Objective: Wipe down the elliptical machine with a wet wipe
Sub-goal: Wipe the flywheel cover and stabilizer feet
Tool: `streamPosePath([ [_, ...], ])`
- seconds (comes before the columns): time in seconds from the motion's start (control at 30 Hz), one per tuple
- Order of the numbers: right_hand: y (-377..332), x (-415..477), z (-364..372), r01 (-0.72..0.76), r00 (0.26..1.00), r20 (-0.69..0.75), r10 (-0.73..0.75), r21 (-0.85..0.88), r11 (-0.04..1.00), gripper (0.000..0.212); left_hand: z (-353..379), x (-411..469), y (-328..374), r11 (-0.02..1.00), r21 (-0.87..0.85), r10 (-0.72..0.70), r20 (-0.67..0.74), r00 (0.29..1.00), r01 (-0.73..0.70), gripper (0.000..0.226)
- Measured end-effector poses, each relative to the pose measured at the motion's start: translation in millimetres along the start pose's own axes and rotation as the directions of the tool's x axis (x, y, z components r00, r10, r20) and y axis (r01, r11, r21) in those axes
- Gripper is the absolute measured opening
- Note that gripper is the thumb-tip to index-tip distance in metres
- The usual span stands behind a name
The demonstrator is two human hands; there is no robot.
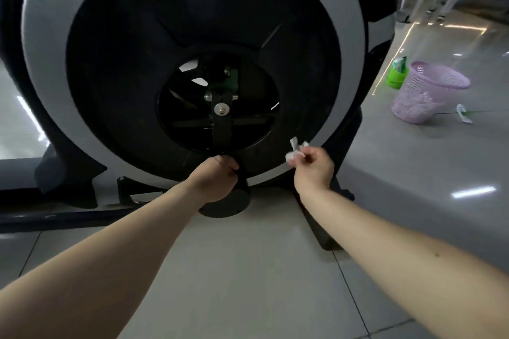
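Observation:
The elliptical machine [49, 36] fills the upper view: a grey ring around a big black flywheel disc with an open hub showing the crank and bolts. My left hand [217, 180] grips the black crank arm [238, 195] at the bottom of the disc. My right hand [314, 168] pinches a small crumpled white wet wipe [294, 150] just in front of the lower right edge of the disc.
A pink mesh waste basket [424, 91] stands on the shiny tiled floor at the right, with a green wipe pack [398, 74] behind it and a scrap of wrapper [464, 114] beside it. The machine's black base foot [322, 231] juts toward me.

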State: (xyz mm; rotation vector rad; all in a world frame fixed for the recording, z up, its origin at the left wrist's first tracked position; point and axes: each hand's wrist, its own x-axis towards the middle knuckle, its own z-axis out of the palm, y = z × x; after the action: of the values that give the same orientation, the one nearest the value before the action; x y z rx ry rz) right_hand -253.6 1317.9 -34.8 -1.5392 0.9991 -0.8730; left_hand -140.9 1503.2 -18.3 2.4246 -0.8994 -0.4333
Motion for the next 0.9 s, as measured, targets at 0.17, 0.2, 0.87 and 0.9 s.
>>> streamPosePath([
  [0.17,-56,20,7,0.04,0.998,-0.048,-0.026,0.301,0.953,0.019,6,10,32,0.998,-0.018,0.063,-0.036,0.997,-0.064,0.032],
  [0.2,-58,22,14,0.035,0.999,-0.043,-0.024,0.299,0.954,0.018,7,11,34,0.997,-0.032,0.069,-0.044,0.997,-0.07,0.032],
  [0.87,-133,58,-12,0.044,0.985,-0.156,0.071,0.631,0.775,0.022,2,28,35,0.978,-0.183,0.085,-0.061,0.995,-0.095,0.028],
  [0.9,-128,56,-8,0.032,0.987,-0.143,0.071,0.612,0.79,0.021,3,29,34,0.979,-0.185,0.082,-0.055,0.995,-0.091,0.028],
])
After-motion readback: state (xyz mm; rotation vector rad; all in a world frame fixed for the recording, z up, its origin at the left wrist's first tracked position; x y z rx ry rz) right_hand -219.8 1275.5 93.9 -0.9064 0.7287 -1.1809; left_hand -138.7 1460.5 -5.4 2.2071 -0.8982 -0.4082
